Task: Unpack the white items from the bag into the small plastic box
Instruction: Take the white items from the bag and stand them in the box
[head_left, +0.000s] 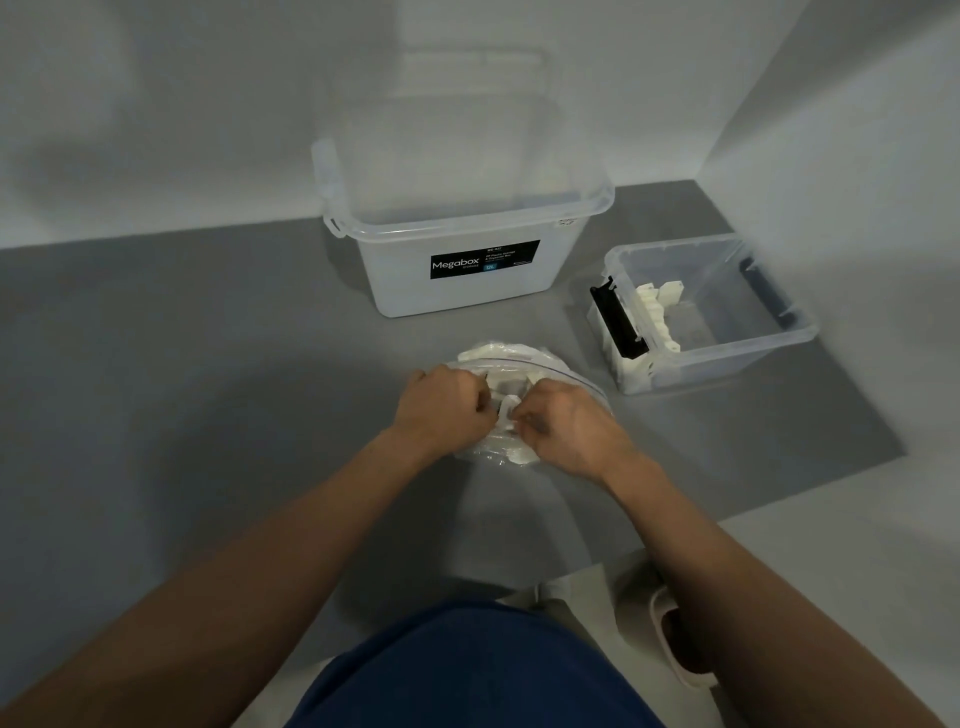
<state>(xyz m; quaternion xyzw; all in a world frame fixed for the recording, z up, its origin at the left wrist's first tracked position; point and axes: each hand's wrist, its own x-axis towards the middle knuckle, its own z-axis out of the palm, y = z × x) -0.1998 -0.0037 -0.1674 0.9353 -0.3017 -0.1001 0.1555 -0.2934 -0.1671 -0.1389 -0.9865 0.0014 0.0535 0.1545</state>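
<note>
Dark blue fabric of the person's clothing (467, 670) fills the bottom edge, with a pale slipper (675, 644) just to its right. Both bare forearms reach forward over the grey floor mat (182, 364) to a clear zip-top plastic bag (524, 358) packed with white moulded plastic items (483, 351). Left hand (447, 408) is clenched on the bag's near edge; right hand (569, 423) pinches the same edge, and one white piece (506, 408) shows between the two. Beyond the bag stands a large translucent storage tub with a black Megabox label (467, 244). To the right, near the bag but apart from it, sits the small clear plastic box with black side latches (779, 343), several white pieces (657, 301) already piled against its left wall.
</note>
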